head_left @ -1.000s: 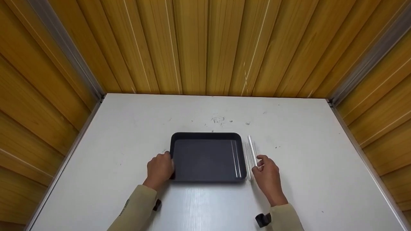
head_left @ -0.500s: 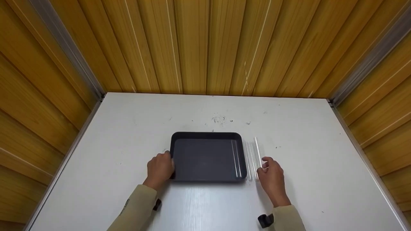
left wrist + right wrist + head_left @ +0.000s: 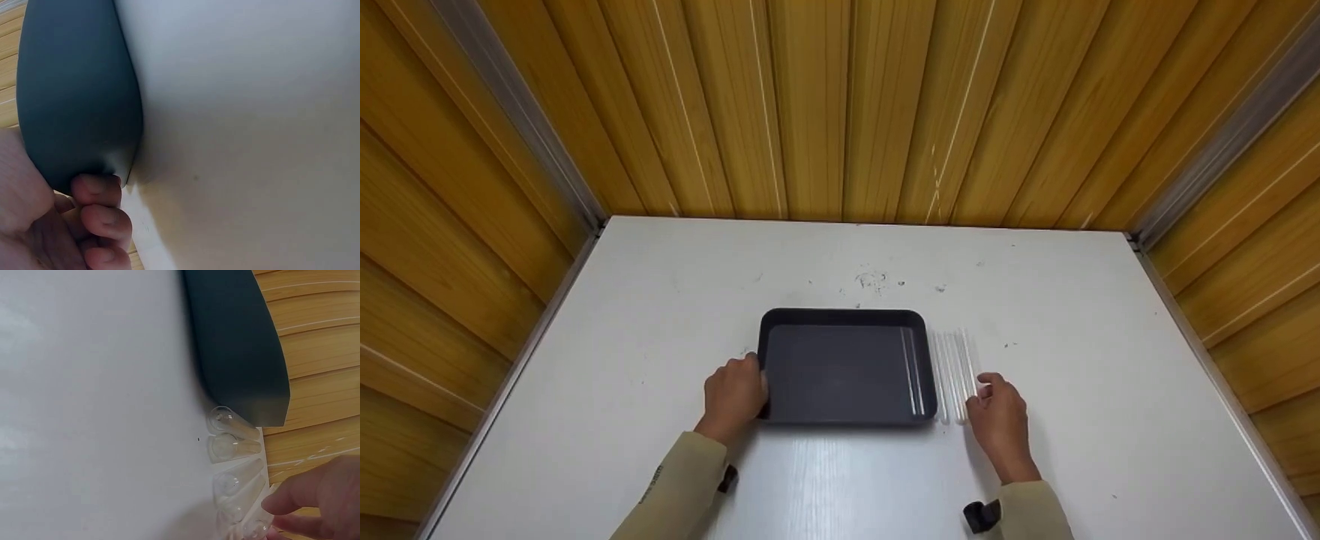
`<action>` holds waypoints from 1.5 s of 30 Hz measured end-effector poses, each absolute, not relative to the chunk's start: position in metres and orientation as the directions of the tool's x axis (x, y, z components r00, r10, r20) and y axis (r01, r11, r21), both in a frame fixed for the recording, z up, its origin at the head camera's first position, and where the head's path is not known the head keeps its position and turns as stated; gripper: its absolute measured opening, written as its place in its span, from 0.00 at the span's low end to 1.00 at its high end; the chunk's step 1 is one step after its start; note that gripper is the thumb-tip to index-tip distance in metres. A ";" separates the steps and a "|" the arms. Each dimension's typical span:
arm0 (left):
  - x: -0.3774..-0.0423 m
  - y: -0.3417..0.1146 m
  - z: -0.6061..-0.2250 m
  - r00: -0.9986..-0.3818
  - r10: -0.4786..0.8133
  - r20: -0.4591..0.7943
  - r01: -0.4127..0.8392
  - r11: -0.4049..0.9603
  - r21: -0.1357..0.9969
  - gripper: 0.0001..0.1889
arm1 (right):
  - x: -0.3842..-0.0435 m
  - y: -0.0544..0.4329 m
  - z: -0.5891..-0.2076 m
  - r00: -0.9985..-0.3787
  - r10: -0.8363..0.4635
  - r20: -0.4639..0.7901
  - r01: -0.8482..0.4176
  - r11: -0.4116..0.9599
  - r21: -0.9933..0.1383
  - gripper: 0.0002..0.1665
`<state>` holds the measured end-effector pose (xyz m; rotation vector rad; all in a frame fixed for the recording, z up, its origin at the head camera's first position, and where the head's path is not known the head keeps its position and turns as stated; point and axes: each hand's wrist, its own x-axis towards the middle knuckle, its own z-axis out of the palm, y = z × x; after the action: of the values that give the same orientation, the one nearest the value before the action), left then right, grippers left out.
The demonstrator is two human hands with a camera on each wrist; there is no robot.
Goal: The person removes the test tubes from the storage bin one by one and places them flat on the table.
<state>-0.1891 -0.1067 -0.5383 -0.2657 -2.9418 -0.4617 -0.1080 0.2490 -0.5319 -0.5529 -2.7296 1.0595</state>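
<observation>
A dark grey rectangular tray (image 3: 840, 375) stands on the white table. My left hand (image 3: 733, 397) grips its left side; in the left wrist view the curled fingers (image 3: 104, 222) are at the tray's lower edge. Several clear test tubes (image 3: 949, 375) lie side by side along the tray's right side. In the right wrist view their rounded ends (image 3: 225, 447) face the camera. My right hand (image 3: 999, 424) pinches the outermost test tube (image 3: 257, 526) between thumb and finger, low over the table at the right of the row. Its far end lies beside the others.
Pale lines (image 3: 913, 371) run lengthwise inside the tray near its right wall. The white tabletop (image 3: 675, 300) has dark scuff marks (image 3: 871, 280) behind the tray. Wood-patterned panels (image 3: 810, 112) close off the back and both sides.
My right hand has moved slightly right and lowered the test tube from a raised, tilted position beside the tray to the outer end of the row. The left hand and tray stay put.
</observation>
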 end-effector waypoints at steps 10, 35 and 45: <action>-0.189 -0.107 -0.539 -0.971 0.153 0.182 0.200 0.940 0.277 0.09 | -0.111 0.251 -0.538 -0.914 0.404 0.023 0.285 0.683 -0.673 0.19; -0.191 -0.105 -0.538 -0.980 0.133 0.149 0.172 0.944 0.282 0.09 | -0.114 0.253 -0.536 -0.906 0.423 0.014 0.311 0.690 -0.654 0.19; -0.191 -0.105 -0.538 -0.980 0.133 0.151 0.172 0.942 0.288 0.09 | -0.114 0.248 -0.533 -0.897 0.439 0.054 0.298 0.691 -0.659 0.20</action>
<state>-0.1912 -0.1052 -0.5384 -0.2335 -2.9683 -0.4566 -0.1143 0.2478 -0.5332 -0.5946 -2.6943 0.9960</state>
